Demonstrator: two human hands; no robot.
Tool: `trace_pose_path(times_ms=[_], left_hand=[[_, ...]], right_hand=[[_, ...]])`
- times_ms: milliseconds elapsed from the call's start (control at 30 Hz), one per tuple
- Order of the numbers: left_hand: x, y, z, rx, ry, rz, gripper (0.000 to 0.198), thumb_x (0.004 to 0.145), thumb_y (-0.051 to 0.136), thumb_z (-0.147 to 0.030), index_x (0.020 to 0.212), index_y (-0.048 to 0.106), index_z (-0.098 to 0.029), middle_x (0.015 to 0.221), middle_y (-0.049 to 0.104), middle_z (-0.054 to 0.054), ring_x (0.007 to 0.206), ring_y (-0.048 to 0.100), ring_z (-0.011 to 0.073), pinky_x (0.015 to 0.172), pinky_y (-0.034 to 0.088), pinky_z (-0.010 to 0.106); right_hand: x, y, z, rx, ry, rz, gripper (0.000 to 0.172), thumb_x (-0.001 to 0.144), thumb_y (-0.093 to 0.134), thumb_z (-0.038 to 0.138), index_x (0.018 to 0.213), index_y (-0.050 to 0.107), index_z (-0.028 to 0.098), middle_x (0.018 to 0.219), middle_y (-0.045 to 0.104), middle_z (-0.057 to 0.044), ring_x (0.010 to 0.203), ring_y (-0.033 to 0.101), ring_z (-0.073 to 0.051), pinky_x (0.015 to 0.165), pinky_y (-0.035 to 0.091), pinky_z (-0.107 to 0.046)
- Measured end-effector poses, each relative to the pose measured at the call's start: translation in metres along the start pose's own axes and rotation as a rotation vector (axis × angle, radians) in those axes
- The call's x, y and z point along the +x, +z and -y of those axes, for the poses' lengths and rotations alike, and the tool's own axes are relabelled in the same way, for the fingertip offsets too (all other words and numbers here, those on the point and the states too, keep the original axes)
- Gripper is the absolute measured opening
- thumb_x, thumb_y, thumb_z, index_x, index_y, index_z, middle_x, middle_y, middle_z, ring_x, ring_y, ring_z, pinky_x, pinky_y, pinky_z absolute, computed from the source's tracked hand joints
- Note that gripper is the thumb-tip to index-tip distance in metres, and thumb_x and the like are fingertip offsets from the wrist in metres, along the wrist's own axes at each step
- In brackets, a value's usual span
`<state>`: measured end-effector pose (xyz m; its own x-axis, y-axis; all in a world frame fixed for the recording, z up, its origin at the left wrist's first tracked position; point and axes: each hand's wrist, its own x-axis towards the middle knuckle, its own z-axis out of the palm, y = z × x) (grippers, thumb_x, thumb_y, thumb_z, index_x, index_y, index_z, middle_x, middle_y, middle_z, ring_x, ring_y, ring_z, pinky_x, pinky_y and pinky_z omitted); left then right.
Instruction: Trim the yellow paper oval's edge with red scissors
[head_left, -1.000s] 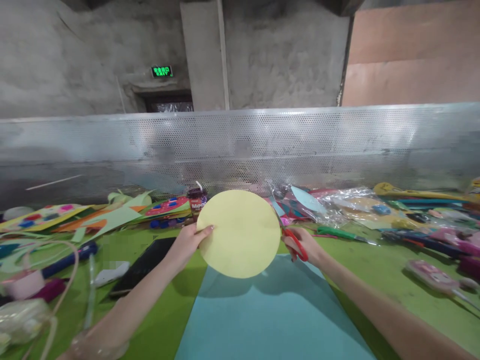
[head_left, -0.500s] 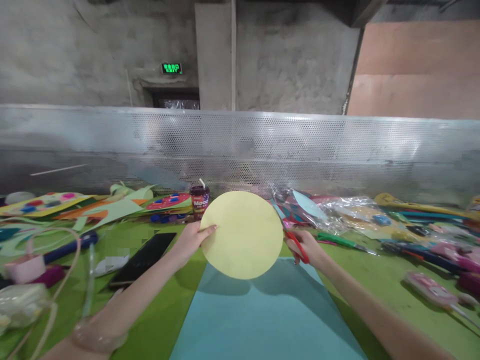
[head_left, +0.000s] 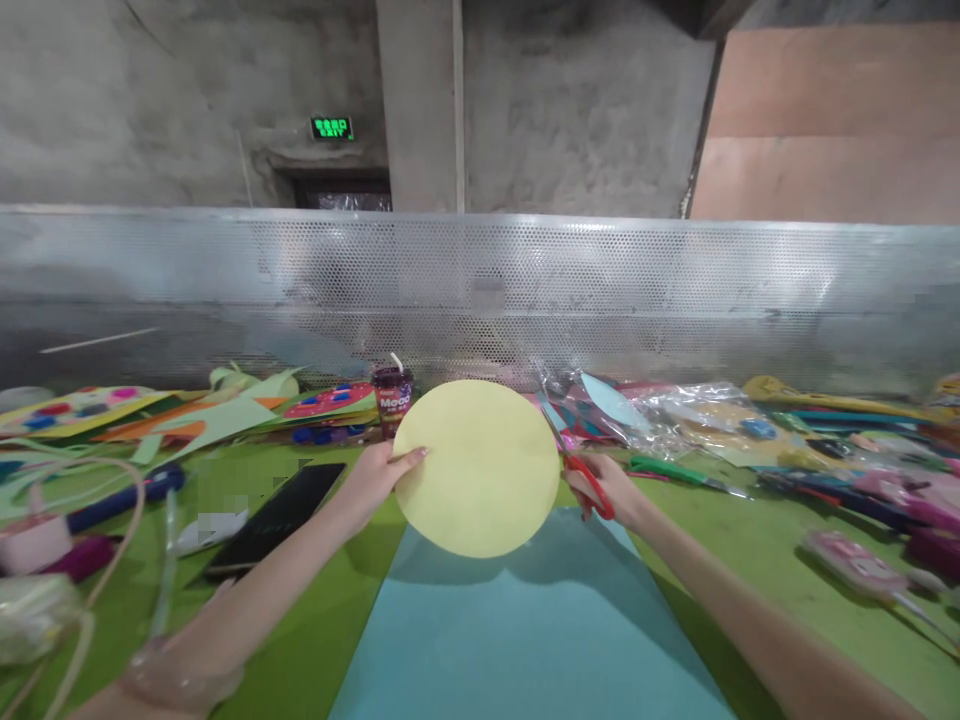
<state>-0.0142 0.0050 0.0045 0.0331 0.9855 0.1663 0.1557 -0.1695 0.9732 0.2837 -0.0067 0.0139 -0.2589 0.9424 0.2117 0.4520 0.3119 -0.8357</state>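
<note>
Between my hands a pale yellow paper disc (head_left: 478,470) is held up, facing me. My left hand (head_left: 382,474) pinches its left edge, thumb on the near face. My right hand (head_left: 606,487) is closed around red-handled scissors (head_left: 590,486), whose blades point up and left at the disc's right edge. Whether the blades touch the paper I cannot tell. Below the disc a light blue sheet (head_left: 517,630) lies flat on the green table (head_left: 292,650).
A black phone (head_left: 279,520) lies left, near a looping cable (head_left: 139,480). Behind stand a drink cup (head_left: 391,400) with a straw, paper scraps (head_left: 217,420) and clear plastic bags (head_left: 697,415). Right are a green-handled tool (head_left: 667,470) and a pink device (head_left: 855,562). A perforated metal panel (head_left: 487,270) closes off the back.
The whole view has shifted slightly, so everything sits a little further left. Disc, scissors and both hands keep nearly the same arrangement.
</note>
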Motion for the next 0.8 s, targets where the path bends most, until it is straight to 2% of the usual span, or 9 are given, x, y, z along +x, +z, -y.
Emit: trace_pose_path(times_ms=[400,800], left_hand=[[0.001,-0.002,0.001,0.040,-0.002,-0.019,0.044,0.065,0.060,-0.044,0.093,0.062,-0.010,0.092,0.067,0.011,0.083,0.062,0.0255,0.070,0.048,0.032],[-0.002,0.002,-0.005,0.024,-0.032,-0.017,0.040,0.064,0.061,-0.042,0.089,0.062,-0.012,0.092,0.068,0.010,0.081,0.063,0.0257,0.068,0.049,0.032]], right_hand=[[0.003,0.000,-0.012,0.022,-0.006,0.045,0.014,0.070,0.041,0.025,0.058,0.040,0.017,0.041,0.044,0.007,0.034,0.046,-0.008,0.036,0.040,-0.020],[0.000,0.002,-0.003,-0.018,0.011,0.004,0.013,0.066,0.042,0.024,0.056,0.038,0.017,0.039,0.042,0.007,0.033,0.045,-0.007,0.035,0.038,-0.018]])
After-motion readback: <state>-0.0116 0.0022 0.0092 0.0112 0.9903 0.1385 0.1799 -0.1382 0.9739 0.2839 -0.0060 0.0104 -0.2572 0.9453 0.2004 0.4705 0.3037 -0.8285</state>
